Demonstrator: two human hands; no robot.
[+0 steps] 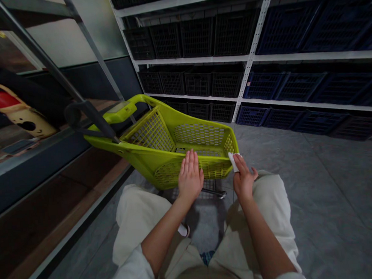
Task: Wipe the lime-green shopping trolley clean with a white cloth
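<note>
One lime-green trolley basket [142, 153] stands on the grey floor [321, 180]. Its long axis runs from the handle end at far left to the blunt end at near right, open side up. One left hand [190, 175] lies on the basket's near wall, grip flat open and holding nothing. At the basket's right corner, one right hand [243, 179] has its grip closed on one white cloth [233, 160], pressed to the rim.

Shelving [252, 44] behind cart [173, 144]; floor [321, 189] right open.

Dim indoor light, dark shelves, strong fisheye bend at edges, mostly sharp, no glare.
</note>
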